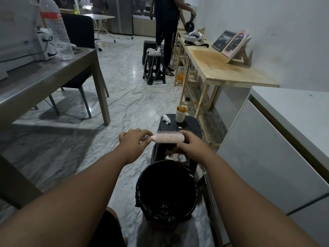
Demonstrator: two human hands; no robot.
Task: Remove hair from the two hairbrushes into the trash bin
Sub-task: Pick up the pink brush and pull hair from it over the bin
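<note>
A pink round hairbrush (170, 138) is held level above the black stool (194, 127). My left hand (132, 139) grips its handle. My right hand (191, 144) closes around the far end of the bristle head. Under the brush, a second brush with a clump of brownish hair (175, 155) lies on the stool, partly hidden by my right hand. The trash bin (142, 186), lined with a black bag, stands on the floor just below and nearer to me.
On the stool stand a paper cup (181, 114) and a crumpled tissue (166, 119). A white cabinet (267, 157) is at the right, a grey table (53, 77) at the left. Cables cross the marble floor. A person stands by the wooden bench (222, 63) farther back.
</note>
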